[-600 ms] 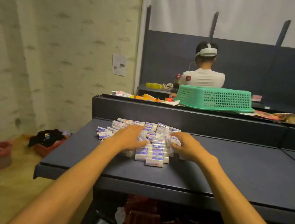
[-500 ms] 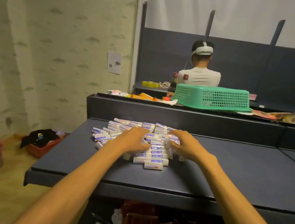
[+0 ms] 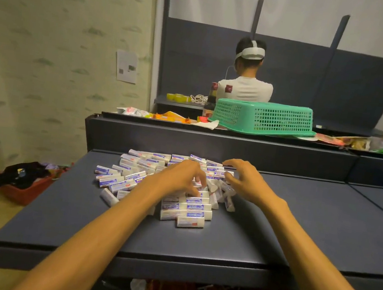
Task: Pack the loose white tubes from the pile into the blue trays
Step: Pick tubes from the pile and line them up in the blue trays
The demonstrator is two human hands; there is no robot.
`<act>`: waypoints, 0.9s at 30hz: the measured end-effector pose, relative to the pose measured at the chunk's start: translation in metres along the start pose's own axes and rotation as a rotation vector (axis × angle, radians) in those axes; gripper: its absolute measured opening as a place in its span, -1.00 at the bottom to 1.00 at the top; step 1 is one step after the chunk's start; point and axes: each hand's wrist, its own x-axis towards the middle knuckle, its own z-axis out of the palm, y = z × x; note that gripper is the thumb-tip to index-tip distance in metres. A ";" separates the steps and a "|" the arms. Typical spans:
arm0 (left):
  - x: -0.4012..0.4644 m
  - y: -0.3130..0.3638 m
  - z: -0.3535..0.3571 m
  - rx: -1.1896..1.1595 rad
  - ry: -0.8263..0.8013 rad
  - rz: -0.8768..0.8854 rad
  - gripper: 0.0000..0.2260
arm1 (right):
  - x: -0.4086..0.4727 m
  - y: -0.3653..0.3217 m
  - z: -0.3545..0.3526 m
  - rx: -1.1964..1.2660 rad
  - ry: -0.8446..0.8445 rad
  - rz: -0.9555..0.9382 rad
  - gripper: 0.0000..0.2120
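A: Are the labels read?
B: Blue-and-red print is seen on the white tubes (image 3: 186, 207); the wording is blurred.
A: And the grip?
B: The pile is touched by the left hand (image 3: 179, 178), fingers curled onto tubes; whether one is pinched cannot be told. The right hand (image 3: 245, 180) is held spread, loosely clawed, over tubes just beneath it.

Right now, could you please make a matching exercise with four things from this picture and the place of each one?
Things:
1. pile of white tubes
2. green basket
3. red bin
4. sheet of paper

Places:
A. on the floor, left of the table
B. stuck on the wall
C. on the dark table, under both hands
D. upside down on the far ledge

Pairs: 1-C, 2-D, 3-A, 4-B
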 end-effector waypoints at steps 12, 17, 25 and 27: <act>0.001 0.010 0.005 0.080 -0.057 -0.064 -0.80 | 0.004 0.015 -0.004 0.080 -0.079 -0.007 -0.66; -0.011 0.009 0.005 -0.037 0.120 -0.135 -0.75 | 0.001 0.021 -0.007 0.103 -0.090 -0.039 -0.67; -0.033 0.015 -0.005 -0.195 0.339 -0.183 -0.70 | -0.016 0.005 -0.006 0.124 -0.155 -0.178 -0.87; -0.036 0.016 -0.007 -0.248 0.356 -0.199 -0.66 | -0.021 -0.003 -0.005 0.033 -0.183 -0.184 -0.77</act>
